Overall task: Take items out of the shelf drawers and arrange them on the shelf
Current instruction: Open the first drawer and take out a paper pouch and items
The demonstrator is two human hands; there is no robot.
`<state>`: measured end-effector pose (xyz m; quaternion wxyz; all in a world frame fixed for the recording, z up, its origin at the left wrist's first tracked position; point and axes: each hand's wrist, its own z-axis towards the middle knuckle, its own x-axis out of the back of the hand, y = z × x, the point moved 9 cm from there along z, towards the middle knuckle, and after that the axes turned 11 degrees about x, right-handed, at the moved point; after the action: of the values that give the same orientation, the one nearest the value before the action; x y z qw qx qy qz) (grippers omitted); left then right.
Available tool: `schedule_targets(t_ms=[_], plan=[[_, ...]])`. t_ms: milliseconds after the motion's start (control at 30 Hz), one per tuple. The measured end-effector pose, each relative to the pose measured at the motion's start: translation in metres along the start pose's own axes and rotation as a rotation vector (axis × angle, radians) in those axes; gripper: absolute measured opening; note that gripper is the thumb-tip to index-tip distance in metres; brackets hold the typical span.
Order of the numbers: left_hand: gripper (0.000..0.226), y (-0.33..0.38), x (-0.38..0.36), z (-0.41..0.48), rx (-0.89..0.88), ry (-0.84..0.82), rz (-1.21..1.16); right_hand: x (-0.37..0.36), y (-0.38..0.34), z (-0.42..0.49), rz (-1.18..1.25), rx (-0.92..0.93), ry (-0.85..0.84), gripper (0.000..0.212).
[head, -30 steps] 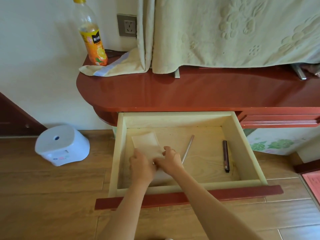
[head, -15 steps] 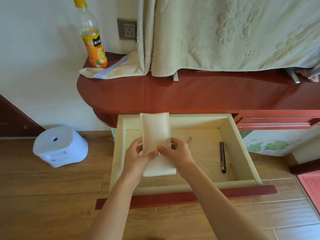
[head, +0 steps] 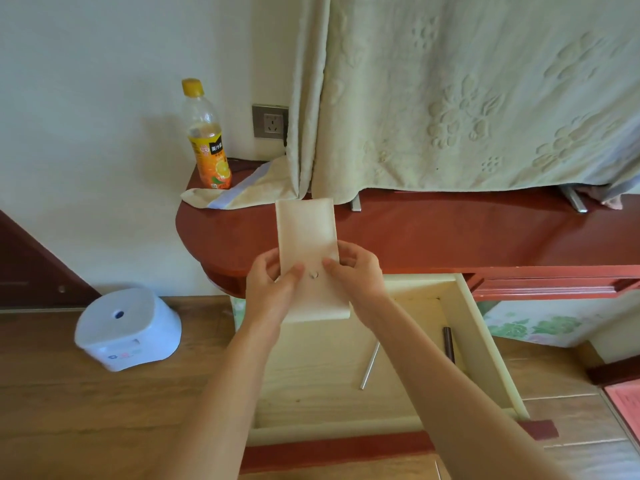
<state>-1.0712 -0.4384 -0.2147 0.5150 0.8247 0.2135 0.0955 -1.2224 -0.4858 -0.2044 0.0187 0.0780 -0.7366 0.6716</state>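
Observation:
Both hands hold a cream-coloured flat packet (head: pixel 306 237) upright above the front edge of the red shelf (head: pixel 450 233). My left hand (head: pixel 272 289) pinches its left side and my right hand (head: pixel 358 277) pinches its right side, thumbs on the front. Below them the pale wooden drawer (head: pixel 485 344) stands pulled out. A silver rod (head: pixel 370 366) and a dark pen (head: pixel 449 344) lie on the drawer's bottom.
An orange juice bottle (head: pixel 207 140) stands at the shelf's left end beside a folded cloth (head: pixel 242 194). A pale embossed cloth (head: pixel 467 98) hangs over something at the back. A white stool-like object (head: pixel 128 329) sits on the wooden floor, left of the drawer.
The packet was lying in the drawer under both hands. Both hands took hold of it and lifted it out, up to the level of the shelf top.

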Motion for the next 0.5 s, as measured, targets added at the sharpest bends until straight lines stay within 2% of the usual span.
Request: schedule_targets(t_ms=[233,500], plan=[[0.031,0.037,-0.002,0.036,-0.060,0.092,0.042,-0.010,-0.021,0.046,-0.037,0.003,-0.006,0.028],[0.022,0.036,-0.003,0.092,0.056,0.209,0.089,-0.028,-0.008,0.102,-0.132,-0.051,-0.023,0.031]])
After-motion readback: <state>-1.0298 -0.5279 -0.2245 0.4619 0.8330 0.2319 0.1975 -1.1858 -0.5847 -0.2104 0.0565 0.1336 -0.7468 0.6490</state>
